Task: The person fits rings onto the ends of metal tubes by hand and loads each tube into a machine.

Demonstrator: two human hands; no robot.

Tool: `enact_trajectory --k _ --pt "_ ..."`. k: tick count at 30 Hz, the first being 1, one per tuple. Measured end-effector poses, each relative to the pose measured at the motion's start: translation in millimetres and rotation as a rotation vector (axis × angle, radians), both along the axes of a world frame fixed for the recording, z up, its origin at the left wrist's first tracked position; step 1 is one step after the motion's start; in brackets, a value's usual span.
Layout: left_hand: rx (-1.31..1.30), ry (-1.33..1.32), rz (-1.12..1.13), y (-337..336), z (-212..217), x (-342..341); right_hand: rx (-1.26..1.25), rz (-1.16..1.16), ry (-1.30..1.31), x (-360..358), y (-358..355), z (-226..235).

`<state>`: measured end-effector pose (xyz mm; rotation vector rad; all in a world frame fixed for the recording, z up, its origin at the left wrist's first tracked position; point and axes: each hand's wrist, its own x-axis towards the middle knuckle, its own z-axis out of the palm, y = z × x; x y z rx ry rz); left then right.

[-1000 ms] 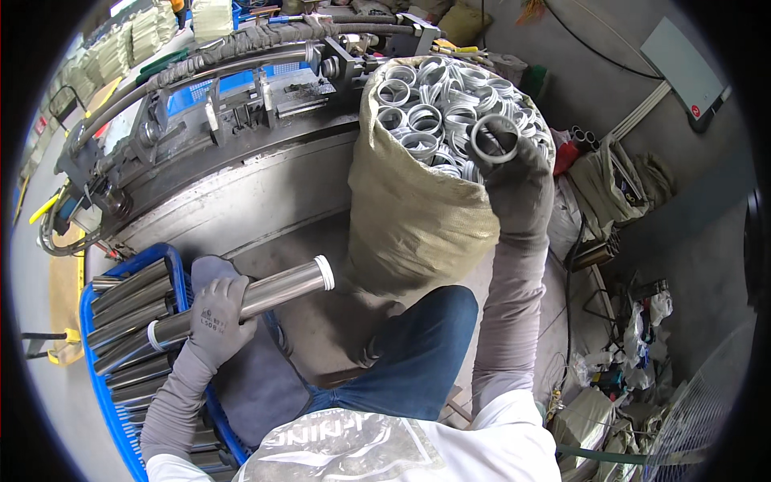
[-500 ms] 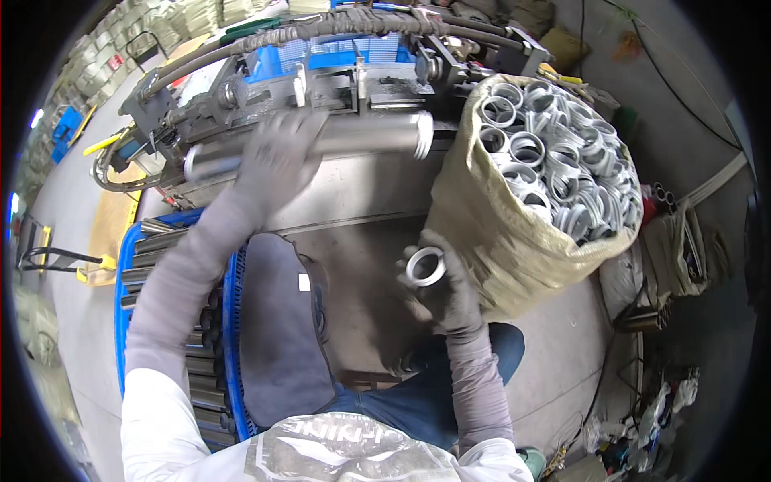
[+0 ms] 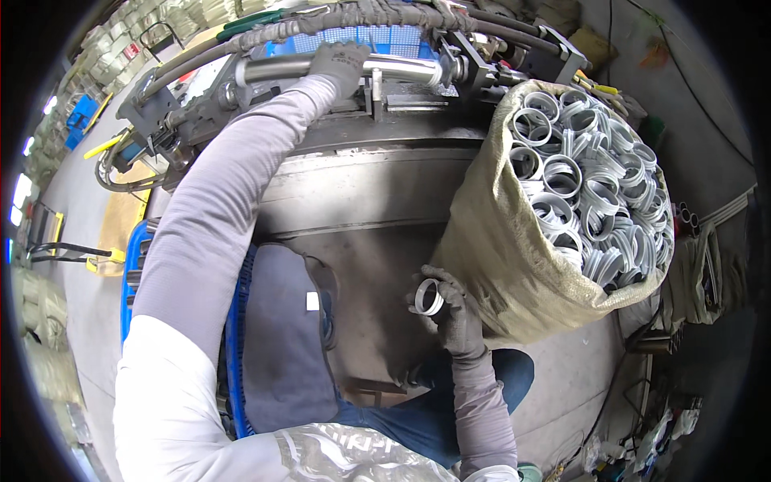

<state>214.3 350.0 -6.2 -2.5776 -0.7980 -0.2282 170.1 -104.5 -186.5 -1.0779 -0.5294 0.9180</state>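
Note:
My gloved left hand (image 3: 341, 63) is stretched far forward and grips a shiny metal tube (image 3: 393, 68) that lies across the machine's fixture (image 3: 474, 68) at the top. My gloved right hand (image 3: 450, 309) is low, near my lap, and holds a white plastic ring (image 3: 429, 296) by its rim. Just to its right stands a tan sack (image 3: 498, 257) filled with several white rings (image 3: 586, 185).
A large grey machine body (image 3: 361, 193) fills the middle, with black hoses (image 3: 337, 20) along its top. A blue crate (image 3: 136, 273) of metal tubes sits at my left, mostly hidden by my arm. A pallet jack handle (image 3: 64, 251) lies on the floor far left.
My left hand carried the tube from the blue crate up onto the machine's fixture. My right hand took a ring from the sack and brought it down near my lap.

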Motion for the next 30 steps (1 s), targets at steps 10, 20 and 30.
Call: enact_trajectory --k 10,20,30 --pt "-0.068 -0.138 -0.537 -53.8 -10.7 -165.3 -0.089 -0.008 -0.046 -4.4 -15.7 22.9" --pt "-0.391 0.156 0.092 -75.3 -171.5 -576.9 -0.165 0.004 -0.772 0.3 3.8 19.6" --pt "-0.233 0.049 0.256 -106.3 -135.8 -533.0 0.106 0.017 0.475 -45.8 36.1 33.6"
